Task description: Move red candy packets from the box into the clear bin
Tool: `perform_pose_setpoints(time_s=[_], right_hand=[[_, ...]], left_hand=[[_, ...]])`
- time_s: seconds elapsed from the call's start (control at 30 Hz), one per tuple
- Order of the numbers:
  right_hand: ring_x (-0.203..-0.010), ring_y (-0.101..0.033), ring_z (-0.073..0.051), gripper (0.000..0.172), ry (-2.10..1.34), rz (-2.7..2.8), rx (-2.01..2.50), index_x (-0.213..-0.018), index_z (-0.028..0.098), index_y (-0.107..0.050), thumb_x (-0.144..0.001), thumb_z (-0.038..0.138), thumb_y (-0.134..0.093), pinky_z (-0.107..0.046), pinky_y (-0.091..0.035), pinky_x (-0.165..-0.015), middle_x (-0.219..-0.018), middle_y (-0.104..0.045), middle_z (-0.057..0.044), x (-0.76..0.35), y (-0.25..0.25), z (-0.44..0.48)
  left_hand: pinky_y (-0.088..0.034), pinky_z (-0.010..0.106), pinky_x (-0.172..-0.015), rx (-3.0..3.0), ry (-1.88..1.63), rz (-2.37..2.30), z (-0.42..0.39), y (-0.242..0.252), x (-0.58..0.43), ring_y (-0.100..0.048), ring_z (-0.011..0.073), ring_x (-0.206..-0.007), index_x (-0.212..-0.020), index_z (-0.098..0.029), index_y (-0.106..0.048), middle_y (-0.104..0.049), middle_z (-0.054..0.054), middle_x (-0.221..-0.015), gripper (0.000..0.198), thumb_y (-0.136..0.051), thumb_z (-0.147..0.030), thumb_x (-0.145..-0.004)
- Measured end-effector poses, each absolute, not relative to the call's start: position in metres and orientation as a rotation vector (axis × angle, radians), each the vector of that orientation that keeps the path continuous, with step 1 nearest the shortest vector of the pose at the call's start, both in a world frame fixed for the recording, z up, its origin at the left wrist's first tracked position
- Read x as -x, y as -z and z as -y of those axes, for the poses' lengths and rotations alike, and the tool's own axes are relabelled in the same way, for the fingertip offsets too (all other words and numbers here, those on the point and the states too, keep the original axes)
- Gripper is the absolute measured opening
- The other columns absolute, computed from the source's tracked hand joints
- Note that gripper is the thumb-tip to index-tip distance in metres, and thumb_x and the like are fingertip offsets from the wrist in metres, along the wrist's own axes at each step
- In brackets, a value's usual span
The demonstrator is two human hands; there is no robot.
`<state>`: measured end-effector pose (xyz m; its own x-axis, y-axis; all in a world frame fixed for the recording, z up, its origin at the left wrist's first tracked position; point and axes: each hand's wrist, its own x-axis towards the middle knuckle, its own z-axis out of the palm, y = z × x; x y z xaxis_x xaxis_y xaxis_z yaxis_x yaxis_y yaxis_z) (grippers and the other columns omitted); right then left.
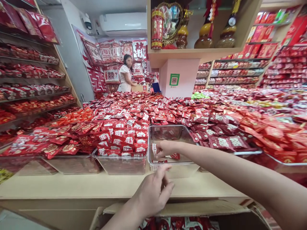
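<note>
Near the front edge of the counter (pixel 72 188), we see the right hand (pixel 165 149) inside a clear plastic bin (pixel 182 169); we cannot tell whether its bent fingers grip the red-and-white packet (pixel 154 148) beside them, at the bin's left wall. The left hand (pixel 154 191), loosely curled, thumb parted from forefinger, hangs above the open cardboard box (pixel 203 209), below the counter's front edge.

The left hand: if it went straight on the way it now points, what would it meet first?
Most likely the front wall of the transparent bin that the right hand reaches into; depth is hard to judge from this one view.
</note>
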<state>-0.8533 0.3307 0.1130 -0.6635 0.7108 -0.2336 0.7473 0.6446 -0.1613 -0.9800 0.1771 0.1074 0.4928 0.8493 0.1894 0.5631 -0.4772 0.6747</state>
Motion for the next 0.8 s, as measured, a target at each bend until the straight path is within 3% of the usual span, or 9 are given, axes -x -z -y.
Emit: perform_pose_setpoints(time_s=[0.13, 0.3, 0.43, 0.6, 0.7, 0.8], right_hand=[[-0.063, -0.055, -0.015, 0.027, 0.261, -2.738, -1.261, -0.080, 0.018, -0.060, -0.067, 0.040, -0.054, -0.022, -0.034, -0.050, -0.075, -0.064, -0.005, 0.843, -0.132, -0.325], [-0.073, -0.055, -0.018, 0.020, 0.095, -2.850, -1.362, -0.083, 0.015, -0.059, -0.074, 0.029, -0.047, -0.025, -0.037, -0.061, -0.082, -0.063, -0.008, 0.819, -0.158, -0.302], [-0.067, -0.054, -0.015, 0.021, 0.122, -3.075, -1.520, -0.076, 0.017, -0.057, -0.079, 0.031, -0.042, -0.024, -0.039, -0.061, -0.075, -0.061, -0.005, 0.794, -0.173, -0.257], [-0.086, -0.051, -0.020, 0.019, 0.147, -3.248, -1.741, -0.081, 0.023, -0.056, -0.080, 0.034, -0.040, -0.033, -0.040, -0.077, -0.088, -0.057, -0.010, 0.767, -0.156, -0.171], [-0.075, -0.054, -0.021, 0.022, 0.479, -3.074, -1.629, -0.078, 0.033, -0.057, -0.080, 0.033, -0.035, -0.036, -0.044, -0.068, -0.078, -0.059, -0.008, 0.768, -0.116, -0.122], [-0.069, -0.057, -0.020, 0.022, 0.684, -2.914, -1.400, -0.079, 0.036, -0.059, -0.078, 0.033, -0.037, -0.033, -0.047, -0.061, -0.076, -0.062, -0.005, 0.784, -0.066, -0.100]], left_hand=[[-0.042, 0.026, -0.064, -2.202, -0.752, -1.226, -0.180, -0.103, 0.981, -0.050, 0.0105, -0.064, -0.130, -0.026, -0.004, -0.055, -0.002, -0.083, 0.061, -0.036, -0.019, -0.079], [-0.043, 0.029, -0.066, -2.240, -0.722, -1.273, -0.182, -0.103, 0.982, -0.053, 0.0115, -0.064, -0.131, -0.027, -0.003, -0.059, 0.000, -0.090, 0.057, -0.031, -0.023, -0.082], [-0.043, 0.031, -0.068, -2.267, -0.720, -1.307, -0.183, -0.103, 0.981, -0.055, 0.0135, -0.068, -0.132, -0.026, 0.000, -0.060, 0.001, -0.092, 0.059, -0.031, -0.023, -0.082], [-0.043, 0.026, -0.063, -2.250, -0.738, -1.296, -0.187, -0.099, 0.983, -0.053, 0.0114, -0.062, -0.132, -0.024, -0.004, -0.060, -0.001, -0.081, 0.059, -0.034, -0.021, -0.081], [-0.042, 0.023, -0.060, -2.257, -0.895, -1.198, -0.188, -0.100, 0.986, -0.051, 0.0094, -0.059, -0.130, -0.022, -0.011, -0.058, -0.004, -0.070, 0.054, -0.034, -0.021, -0.082], [-0.043, 0.022, -0.066, -2.451, -1.129, -1.003, -0.178, -0.109, 0.983, -0.053, 0.0089, -0.063, -0.117, -0.021, -0.034, -0.058, -0.002, -0.070, 0.036, -0.037, -0.017, -0.081]])
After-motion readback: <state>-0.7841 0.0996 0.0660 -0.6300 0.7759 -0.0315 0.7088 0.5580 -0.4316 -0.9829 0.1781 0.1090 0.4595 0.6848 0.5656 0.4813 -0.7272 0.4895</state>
